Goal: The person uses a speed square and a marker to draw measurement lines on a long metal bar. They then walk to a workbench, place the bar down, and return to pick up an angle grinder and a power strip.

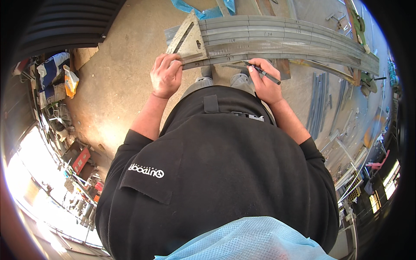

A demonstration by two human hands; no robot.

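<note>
Several long grey metal bars (255,34) lie side by side in front of me, with dark handwritten marks and cross lines along them. A pale triangular square (189,42) rests across their left end. My left hand (166,75) is closed at the square's near corner, its fingers curled over the square and the nearest bar's edge; the thumb side is partly hidden. In my right hand (268,84) is a dark marker pen (269,76), pinched between thumb and fingers. Its tip points left, close to the near edge of the bars.
A stand (357,71) holds up the bars at the right, with a greenish clamp (368,82) beside it. More grey bars (318,102) lie on the floor at the right. Blue wrap (203,9) is beyond the bars. Bags and clutter (54,78) line the left side.
</note>
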